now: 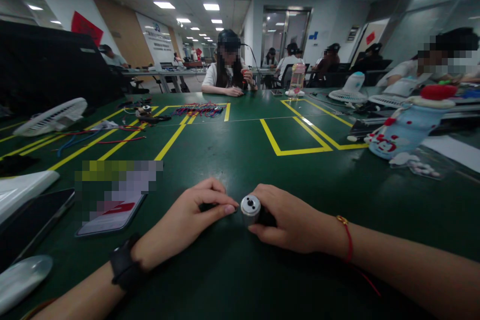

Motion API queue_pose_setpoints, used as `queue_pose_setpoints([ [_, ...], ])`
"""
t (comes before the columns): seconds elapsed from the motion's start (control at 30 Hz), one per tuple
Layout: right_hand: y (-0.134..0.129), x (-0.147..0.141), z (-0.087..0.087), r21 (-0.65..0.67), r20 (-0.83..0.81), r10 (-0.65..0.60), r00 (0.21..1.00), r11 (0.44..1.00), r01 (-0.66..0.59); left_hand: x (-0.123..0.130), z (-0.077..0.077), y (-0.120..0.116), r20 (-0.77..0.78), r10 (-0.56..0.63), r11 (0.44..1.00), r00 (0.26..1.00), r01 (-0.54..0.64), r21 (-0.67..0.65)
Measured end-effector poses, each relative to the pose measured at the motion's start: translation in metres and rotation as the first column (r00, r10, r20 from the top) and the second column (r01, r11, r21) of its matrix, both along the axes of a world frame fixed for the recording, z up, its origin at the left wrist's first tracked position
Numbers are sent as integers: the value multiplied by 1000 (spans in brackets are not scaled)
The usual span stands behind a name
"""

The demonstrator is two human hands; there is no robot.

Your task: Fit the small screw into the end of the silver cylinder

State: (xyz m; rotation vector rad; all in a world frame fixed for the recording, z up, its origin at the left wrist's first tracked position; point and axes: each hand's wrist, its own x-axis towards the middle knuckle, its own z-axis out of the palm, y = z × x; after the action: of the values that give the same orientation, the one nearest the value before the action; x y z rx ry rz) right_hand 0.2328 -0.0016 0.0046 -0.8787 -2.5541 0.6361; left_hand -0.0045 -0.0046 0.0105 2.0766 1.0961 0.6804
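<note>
Holding a metal cylinder at lower centre of frame.
Right hand encloses it; left hand's grip is narrow, apparently on a small dark piece just beside it. Judged done: cylinder secured in hand. Outstanding: cannot be told; parts look apart.

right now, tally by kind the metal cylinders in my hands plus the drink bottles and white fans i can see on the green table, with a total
Metal cylinder, in the right hand: 1
Bottles, the pink bottle and the blue bottle: 2
White fans, the left fan, inner right fan and outer right fan: 3
Total: 6
</note>
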Motion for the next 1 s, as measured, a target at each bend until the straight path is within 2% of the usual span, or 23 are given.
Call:
queue_pose_setpoints([
  [0.2, 0, 1, 0, -13, -6, 2, 1000, 1000, -2, 0, -5, 2, -70, -59, 998, 996, 58, -25],
  [0.4, 0, 0, 0, -9, 2, -8, 1000, 1000, 8, 1, -6, 3, -152, -86, 996, 985, 89, 16],
  [0.53, 0, 0, 1, -15, 8, -8, 1000, 1000, 8, 0, -4, 3, -134, -82, 997, 988, 83, -1],
  [0.63, 0, 1, 2, -16, -1, -7, 1000, 1000, 7, 0, -1, 3, -67, -12, 999, 998, 9, -39],
  [0.77, -1, 1, 2, -14, -8, -10, 1000, 1000, 9, -1, -2, 3, 40, 208, 974, 977, -203, -101],
  [0.83, -1, 1, 2, -11, -6, -12, 1000, 1000, 12, -2, -4, 4, 86, 282, 955, 956, -271, -123],
  [1.0, -1, 0, 3, -21, -4, -19, 1000, 1000, 19, -4, -8, 5, 121, 298, 949, 947, -279, -149],
])
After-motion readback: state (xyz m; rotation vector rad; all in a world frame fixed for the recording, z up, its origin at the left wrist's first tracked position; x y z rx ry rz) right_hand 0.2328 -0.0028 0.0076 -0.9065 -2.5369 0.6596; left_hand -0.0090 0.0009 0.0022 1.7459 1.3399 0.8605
